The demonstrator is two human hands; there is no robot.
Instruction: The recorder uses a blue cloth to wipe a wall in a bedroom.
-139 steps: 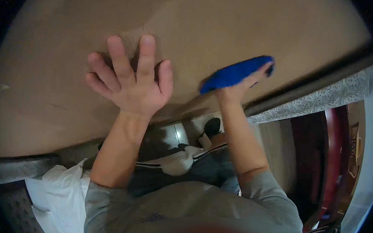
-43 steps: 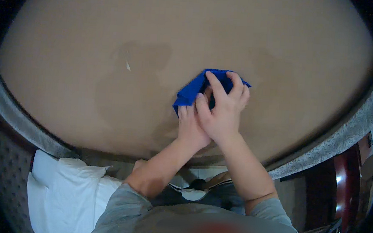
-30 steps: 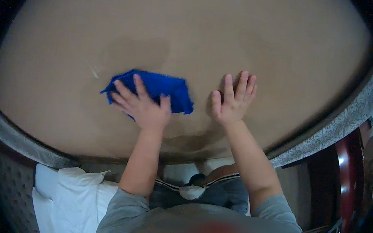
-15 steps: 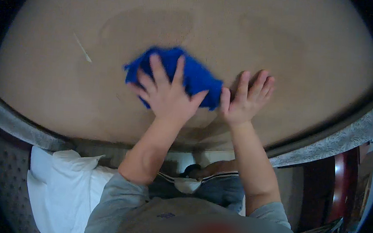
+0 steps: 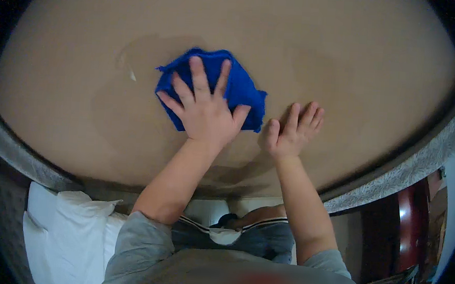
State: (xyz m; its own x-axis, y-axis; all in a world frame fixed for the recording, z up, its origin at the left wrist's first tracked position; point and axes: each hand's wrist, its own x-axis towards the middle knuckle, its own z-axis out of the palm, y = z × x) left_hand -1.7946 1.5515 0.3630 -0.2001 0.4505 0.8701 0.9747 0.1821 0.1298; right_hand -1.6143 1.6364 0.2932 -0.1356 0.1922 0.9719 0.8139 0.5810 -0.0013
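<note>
A blue cloth point(image 5: 246, 93) lies bunched and partly folded on a broad brown surface point(image 5: 378, 68). My left hand point(image 5: 206, 109) rests flat on it, palm down, with its fingers spread and fingertips pointing to the far side. The cloth's near left and right corners stick out from under the hand. To the right of the cloth and apart from it, my right hand point(image 5: 296, 130) lies on the brown surface, fingers stretched out and thumb apart, holding nothing.
A dark rim with a grey patterned border point(image 5: 392, 178) curves along the surface's near edge. White fabric point(image 5: 84, 227) is at the lower left, beside a dark panel. Dark red glossy furniture point(image 5: 407, 226) stands at the lower right. A small pale streak point(image 5: 133, 76) shows left of the cloth.
My left hand and the cloth have shifted slightly toward the far side. My right hand has come a little nearer and left. The pale streak looks shorter and closer to the cloth.
</note>
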